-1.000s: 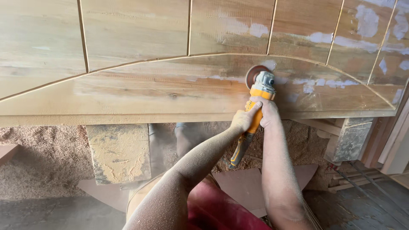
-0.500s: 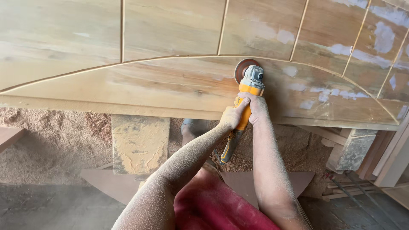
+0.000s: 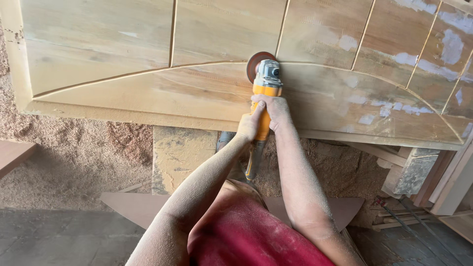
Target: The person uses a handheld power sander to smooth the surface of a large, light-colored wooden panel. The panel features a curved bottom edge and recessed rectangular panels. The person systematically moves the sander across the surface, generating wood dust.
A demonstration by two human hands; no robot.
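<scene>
Both hands, left (image 3: 248, 125) and right (image 3: 276, 109), clenched round yellow angle grinder (image 3: 263, 106); disc (image 3: 256, 63) on arched wooden panel (image 3: 148, 93); left portion smooth; right still patched with white filler (image 3: 451, 47); sanding judged partway done.

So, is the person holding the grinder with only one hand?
No, both hands grip the yellow grinder: the left hand and the right hand wrap its body together.

We see a matt, bare wooden panel (image 3: 148, 93) patched with pale filler, a yellow plastic grinder (image 3: 265, 93) with grey metal head, and rough sawdust (image 3: 74, 152).
</scene>
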